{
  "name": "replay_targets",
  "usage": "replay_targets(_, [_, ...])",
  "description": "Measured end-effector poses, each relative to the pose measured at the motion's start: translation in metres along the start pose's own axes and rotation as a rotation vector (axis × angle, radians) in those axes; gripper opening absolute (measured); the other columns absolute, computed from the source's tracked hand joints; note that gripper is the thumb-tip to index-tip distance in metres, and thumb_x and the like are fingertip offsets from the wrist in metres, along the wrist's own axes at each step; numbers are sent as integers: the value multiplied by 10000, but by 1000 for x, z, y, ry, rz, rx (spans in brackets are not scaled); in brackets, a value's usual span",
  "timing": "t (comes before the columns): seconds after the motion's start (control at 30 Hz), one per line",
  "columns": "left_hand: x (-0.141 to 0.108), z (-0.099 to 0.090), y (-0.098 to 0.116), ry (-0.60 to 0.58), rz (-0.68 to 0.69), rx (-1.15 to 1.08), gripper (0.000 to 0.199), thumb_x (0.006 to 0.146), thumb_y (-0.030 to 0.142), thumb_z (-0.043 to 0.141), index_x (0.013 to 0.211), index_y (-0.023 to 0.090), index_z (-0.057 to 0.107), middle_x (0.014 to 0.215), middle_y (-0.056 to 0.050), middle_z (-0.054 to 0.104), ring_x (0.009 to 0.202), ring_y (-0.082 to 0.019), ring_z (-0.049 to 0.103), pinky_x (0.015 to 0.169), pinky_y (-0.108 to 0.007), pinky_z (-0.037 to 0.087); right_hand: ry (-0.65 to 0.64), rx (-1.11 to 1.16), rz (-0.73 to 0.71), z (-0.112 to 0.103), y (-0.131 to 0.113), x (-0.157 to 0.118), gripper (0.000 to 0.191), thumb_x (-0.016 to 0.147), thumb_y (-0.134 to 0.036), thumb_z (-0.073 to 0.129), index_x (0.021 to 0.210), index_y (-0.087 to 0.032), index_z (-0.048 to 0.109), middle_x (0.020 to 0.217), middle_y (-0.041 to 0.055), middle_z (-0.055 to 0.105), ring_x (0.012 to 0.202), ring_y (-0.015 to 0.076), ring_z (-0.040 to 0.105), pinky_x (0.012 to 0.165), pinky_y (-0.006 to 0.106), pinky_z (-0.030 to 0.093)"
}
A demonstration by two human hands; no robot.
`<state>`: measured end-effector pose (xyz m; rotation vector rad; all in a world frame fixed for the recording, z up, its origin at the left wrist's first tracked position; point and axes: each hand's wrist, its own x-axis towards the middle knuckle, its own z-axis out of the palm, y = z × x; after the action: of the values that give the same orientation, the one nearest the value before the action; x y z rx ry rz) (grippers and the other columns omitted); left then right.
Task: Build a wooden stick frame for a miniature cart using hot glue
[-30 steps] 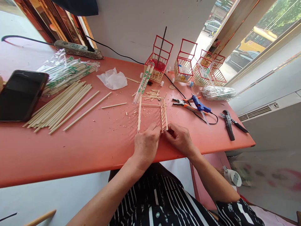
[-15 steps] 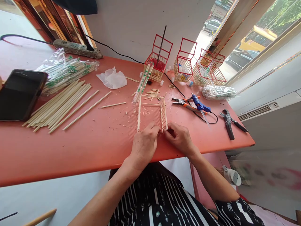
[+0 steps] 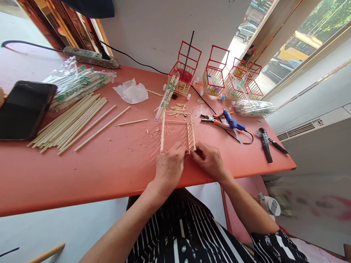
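A small frame of pale wooden sticks (image 3: pixel 162 132) stands on the red table in front of me, with slatted sides at left and right and crossbars at its far end. My left hand (image 3: pixel 170 160) is closed at the frame's near edge, its fingertips pinched together and partly hidden behind the hand. Close beside it, my right hand (image 3: pixel 208 159) pinches the near end of the frame's right side. Bits of cut wood (image 3: pixel 172 128) lie inside and around the frame.
Loose chopsticks (image 3: pixel 71 122) and a black phone (image 3: pixel 26 109) lie left. Red-topped stick baskets (image 3: pixel 215 78) stand along the wall. At right are pliers (image 3: pixel 210 118), a blue glue gun (image 3: pixel 233 120) with its cord, and a black-handled cutter (image 3: pixel 265 146). A power strip (image 3: pixel 90 57) sits behind.
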<state>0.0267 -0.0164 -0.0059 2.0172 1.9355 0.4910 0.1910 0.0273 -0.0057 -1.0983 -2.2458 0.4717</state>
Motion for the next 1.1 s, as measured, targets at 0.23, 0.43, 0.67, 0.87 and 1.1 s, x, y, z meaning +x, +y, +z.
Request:
replay_targets(0.23, [-1, 1, 0, 20, 12, 5, 242, 988, 143, 452, 977, 213, 683, 1092, -46, 700, 830, -195, 684, 614, -318, 387, -4, -2, 4, 0, 0, 1, 252, 891, -203, 557, 702, -226, 393, 623, -56, 444, 555, 109, 374, 564, 243, 306])
replay_targets(0.43, [-3, 0, 0, 27, 10, 7, 250, 991, 147, 445, 956, 213, 684, 1055, -46, 701, 819, -189, 681, 609, -300, 389, -20, -12, 26, 0, -1, 1, 234, 888, -215, 550, 701, -227, 409, 621, -49, 462, 560, 116, 389, 570, 245, 314])
replay_targets(0.67, [-2, 4, -1, 71, 43, -49, 258, 996, 157, 460, 954, 204, 710, 1085, -60, 710, 851, -198, 697, 656, -289, 466, -9, 5, -3, 0, 0, 1, 233, 892, -204, 544, 708, -223, 402, 619, -57, 433, 554, 107, 376, 575, 237, 306])
replay_targets(0.87, [-42, 0, -18, 518, 363, -299, 305, 982, 88, 488, 1174, 229, 678, 1102, -48, 736, 1017, -160, 702, 951, -271, 526, 4, 29, 22, 2, 0, 0, 222, 867, -199, 542, 702, -227, 394, 625, -55, 435, 561, 107, 361, 569, 234, 309])
replay_targets(1.1, [-68, -20, -60, 608, -20, -208, 167, 982, 294, 590, 1087, 231, 703, 954, -26, 730, 815, -170, 687, 813, -309, 552, 0, 48, 16, 2, 0, 0, 216, 847, -177, 530, 698, -228, 382, 635, -54, 424, 561, 106, 337, 565, 238, 299])
